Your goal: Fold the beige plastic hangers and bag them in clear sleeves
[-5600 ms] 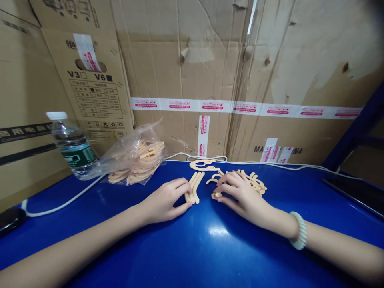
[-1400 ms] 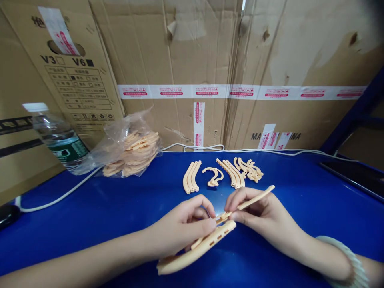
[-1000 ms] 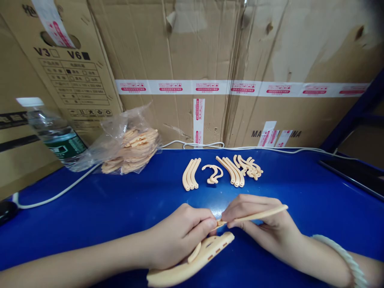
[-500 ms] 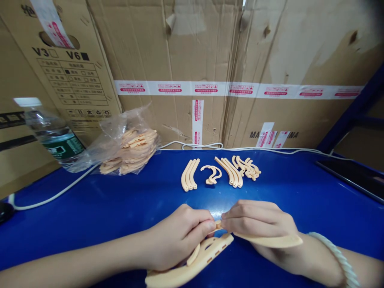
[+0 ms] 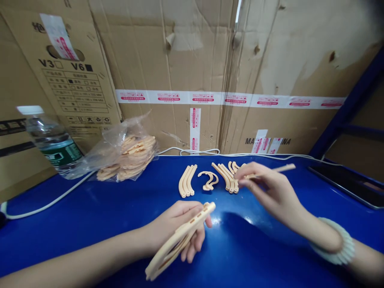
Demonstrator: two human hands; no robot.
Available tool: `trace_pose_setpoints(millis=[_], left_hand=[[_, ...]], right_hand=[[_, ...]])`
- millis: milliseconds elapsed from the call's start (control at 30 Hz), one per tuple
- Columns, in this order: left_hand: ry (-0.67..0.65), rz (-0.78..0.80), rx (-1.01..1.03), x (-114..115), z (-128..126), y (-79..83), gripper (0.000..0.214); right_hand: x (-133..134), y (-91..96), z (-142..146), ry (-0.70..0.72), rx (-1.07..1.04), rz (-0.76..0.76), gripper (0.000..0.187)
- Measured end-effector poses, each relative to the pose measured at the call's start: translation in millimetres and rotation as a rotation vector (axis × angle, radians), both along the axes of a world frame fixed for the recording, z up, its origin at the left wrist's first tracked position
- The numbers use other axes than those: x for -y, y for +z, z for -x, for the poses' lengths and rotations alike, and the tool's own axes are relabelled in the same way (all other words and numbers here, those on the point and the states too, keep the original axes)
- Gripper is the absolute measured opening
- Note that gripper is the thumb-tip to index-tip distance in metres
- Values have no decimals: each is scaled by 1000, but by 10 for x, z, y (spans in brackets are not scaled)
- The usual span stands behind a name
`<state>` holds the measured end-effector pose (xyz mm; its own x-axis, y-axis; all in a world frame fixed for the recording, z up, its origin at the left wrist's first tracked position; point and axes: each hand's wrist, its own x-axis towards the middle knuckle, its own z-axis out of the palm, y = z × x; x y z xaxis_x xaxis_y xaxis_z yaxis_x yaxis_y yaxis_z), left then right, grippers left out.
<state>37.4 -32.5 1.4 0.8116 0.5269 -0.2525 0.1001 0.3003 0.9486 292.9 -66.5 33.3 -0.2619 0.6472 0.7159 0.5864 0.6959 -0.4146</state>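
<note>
The left hand [image 5: 172,220] was closed around a beige slotted frame [image 5: 183,230], its thumb along the upper side and several fingers showing beneath; the frame was held above the near part of the counter [image 5: 114,216], tilted, with its far end pointing up and to the right. The right hand [image 5: 271,192] was raised to the right of it, thumb and fingers pinched on a slim beige strip [image 5: 285,168] that projected to the right past the knuckles. A pale green bracelet [image 5: 345,240] encircled the right wrist. Beyond the hands lay, from left to right, a row of three curved strips [image 5: 187,182] side by side, some hooked pieces [image 5: 209,187], a second row of strips [image 5: 225,178] near the right fingertips, and a group of small curved pieces [image 5: 234,164], partly hidden by the right hand. At the far left, a clear plastic bag [image 5: 112,146] held many beige parts [image 5: 136,154], just beside a bottle [image 5: 60,150] with a green label. A dark flat device [image 5: 345,187] lay at the right. A white cable [image 5: 270,157] ran along the far edge, before cardboard [image 5: 144,60] crossed by printed white tape [image 5: 183,97].
</note>
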Motion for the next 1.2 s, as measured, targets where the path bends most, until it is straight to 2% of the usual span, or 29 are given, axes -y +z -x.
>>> trace_pose_setpoints(millis=[67, 133, 167, 267, 433, 567, 667, 767, 900, 967, 1033, 1200], left_hand=[[69, 105, 116, -34, -19, -20, 44], [144, 145, 179, -46, -31, -25, 43], [180, 159, 193, -47, -34, -24, 41], [256, 209, 215, -38, -33, -7, 33], [302, 251, 214, -26, -18, 40, 29], [323, 265, 228, -23, -3, 55, 26], [328, 266, 234, -22, 1, 57, 26], [333, 270, 241, -24, -2, 57, 29], [331, 270, 252, -24, -10, 51, 32], [333, 275, 257, -21, -12, 47, 32], [335, 279, 260, -16, -13, 45, 32], [335, 280, 260, -15, -5, 41, 23]], right_hand=[[-184, 15, -224, -133, -82, 209, 23], [-342, 17, -468, -244, -89, 411, 32], [-406, 11, -584, -274, -78, 454, 38], [-545, -36, -860, -361, -30, 518, 51], [-664, -150, -1053, -498, 99, 612, 41], [-699, -224, -1096, -546, 275, 627, 32], [-682, -249, -1094, -553, 403, 564, 27], [-619, -221, -1014, -544, 487, 473, 36], [-490, -163, -789, -330, 599, 385, 46], [-444, -166, -690, -201, 650, 389, 48], [-428, -190, -643, -129, 680, 404, 48], [-504, -263, -757, -151, 671, 421, 46]])
